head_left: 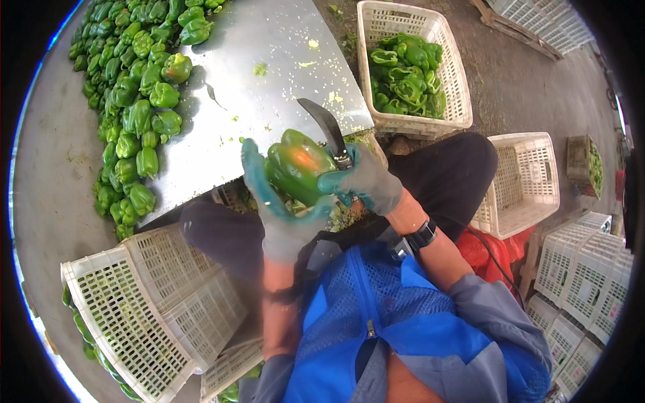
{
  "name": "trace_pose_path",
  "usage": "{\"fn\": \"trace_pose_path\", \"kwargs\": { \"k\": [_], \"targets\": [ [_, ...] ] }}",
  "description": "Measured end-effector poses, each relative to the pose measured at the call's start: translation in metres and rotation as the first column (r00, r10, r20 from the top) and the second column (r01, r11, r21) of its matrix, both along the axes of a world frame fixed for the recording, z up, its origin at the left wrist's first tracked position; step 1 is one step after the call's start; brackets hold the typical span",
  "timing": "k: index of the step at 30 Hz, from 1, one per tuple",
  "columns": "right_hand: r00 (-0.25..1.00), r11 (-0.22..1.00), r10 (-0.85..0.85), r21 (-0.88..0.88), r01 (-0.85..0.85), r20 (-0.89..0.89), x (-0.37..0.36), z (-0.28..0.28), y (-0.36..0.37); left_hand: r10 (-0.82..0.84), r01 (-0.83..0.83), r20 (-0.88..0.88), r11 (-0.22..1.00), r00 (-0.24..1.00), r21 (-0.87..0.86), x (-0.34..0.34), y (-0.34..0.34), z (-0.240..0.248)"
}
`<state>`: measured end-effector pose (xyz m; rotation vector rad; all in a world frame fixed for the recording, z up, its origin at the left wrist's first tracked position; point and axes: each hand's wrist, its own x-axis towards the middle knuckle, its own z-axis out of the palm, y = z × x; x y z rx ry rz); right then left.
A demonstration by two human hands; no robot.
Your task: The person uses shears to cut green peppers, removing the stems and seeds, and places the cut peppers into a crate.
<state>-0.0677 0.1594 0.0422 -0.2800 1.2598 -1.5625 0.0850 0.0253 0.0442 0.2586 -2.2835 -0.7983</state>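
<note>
A large green bell pepper (293, 164) with an orange-red patch rests in my left hand (289, 215), its gloved fingers curled around the pepper's left side and underside. In my right hand (368, 180), also in a grey and teal glove, is a knife (325, 126) with a dark curved blade pointing up and to the left. The right thumb reaches over to the pepper's right side. Both hands are above my lap, just off the near edge of the metal table (235, 87). Many whole green peppers (127, 94) are heaped along the table's left side.
A white crate (463, 101) of cut green peppers (406, 74) stands beyond the table's right corner. Another white crate (517, 174) sits right of my knee. Tilted crates (134, 322) lie at lower left, stacked crates (584, 269) at far right. Seeds and scraps dot the table.
</note>
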Motion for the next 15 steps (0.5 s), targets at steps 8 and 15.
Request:
{"fn": "trace_pose_path", "kwargs": {
  "k": [8, 15],
  "targets": [
    [0.998, 0.999, 0.031, 0.039, -0.028, -0.063, -0.036, -0.003, -0.017, 0.398, -0.202, -0.095, 0.641, 0.913, 0.74, 0.008, -0.002, -0.023],
    [0.768, 0.985, -0.069, 0.079, 0.154, -0.637, -0.04, -0.078, -0.047, 0.461, -0.229, -0.055, 0.537, 0.886, 0.812, 0.004, -0.021, -0.042]
  ]
}}
